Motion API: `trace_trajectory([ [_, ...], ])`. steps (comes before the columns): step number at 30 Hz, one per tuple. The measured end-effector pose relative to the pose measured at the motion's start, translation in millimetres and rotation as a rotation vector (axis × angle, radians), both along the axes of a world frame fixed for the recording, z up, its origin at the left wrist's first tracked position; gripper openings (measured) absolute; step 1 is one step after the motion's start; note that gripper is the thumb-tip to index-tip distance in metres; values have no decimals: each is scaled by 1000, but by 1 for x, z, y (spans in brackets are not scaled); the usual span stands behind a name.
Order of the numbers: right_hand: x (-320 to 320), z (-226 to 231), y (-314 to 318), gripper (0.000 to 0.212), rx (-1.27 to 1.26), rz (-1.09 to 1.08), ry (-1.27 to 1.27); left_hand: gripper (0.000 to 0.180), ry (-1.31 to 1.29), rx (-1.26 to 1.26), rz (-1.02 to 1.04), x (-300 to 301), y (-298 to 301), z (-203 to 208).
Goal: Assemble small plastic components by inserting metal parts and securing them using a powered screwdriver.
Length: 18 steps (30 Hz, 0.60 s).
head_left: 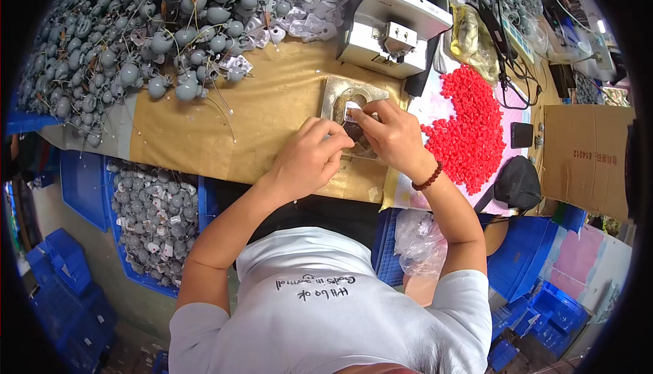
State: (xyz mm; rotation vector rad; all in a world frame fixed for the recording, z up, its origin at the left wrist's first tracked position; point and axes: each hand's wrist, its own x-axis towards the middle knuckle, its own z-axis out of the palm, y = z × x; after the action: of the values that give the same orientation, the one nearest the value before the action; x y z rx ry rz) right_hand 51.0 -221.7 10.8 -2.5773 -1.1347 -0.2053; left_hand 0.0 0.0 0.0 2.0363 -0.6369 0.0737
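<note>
My left hand (309,156) and my right hand (388,134) meet over a metal fixture plate (335,95) on the brown paper-covered bench (204,136). The right hand's fingertips pinch a small white part (352,107) above the plate's round opening. My left hand is curled around something dark beside it; what it holds is mostly hidden. A bead bracelet (430,177) is on my right wrist.
A big heap of grey bulb-shaped parts with wires (136,27) fills the bench's far left. A white machine (394,27) stands behind the plate. Small red caps (473,122) lie in a pile on the right, beside a cardboard box (585,160). Blue bins (153,217) hold more grey parts below.
</note>
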Motion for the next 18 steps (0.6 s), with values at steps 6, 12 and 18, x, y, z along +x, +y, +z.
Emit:
trace_trajectory([
  [6, -4, 12, 6, 42, -67, 5, 6, 30, -97, 133, 131, 5, -2, 3],
  [12, -13, 8, 5, 37, -107, 12, 3, 44, -259, 406, 241, 10, -22, 0],
  [18, -13, 18, -33, 36, 372, -235, 400, 45, -322, 559, 216, 9, -32, -12],
])
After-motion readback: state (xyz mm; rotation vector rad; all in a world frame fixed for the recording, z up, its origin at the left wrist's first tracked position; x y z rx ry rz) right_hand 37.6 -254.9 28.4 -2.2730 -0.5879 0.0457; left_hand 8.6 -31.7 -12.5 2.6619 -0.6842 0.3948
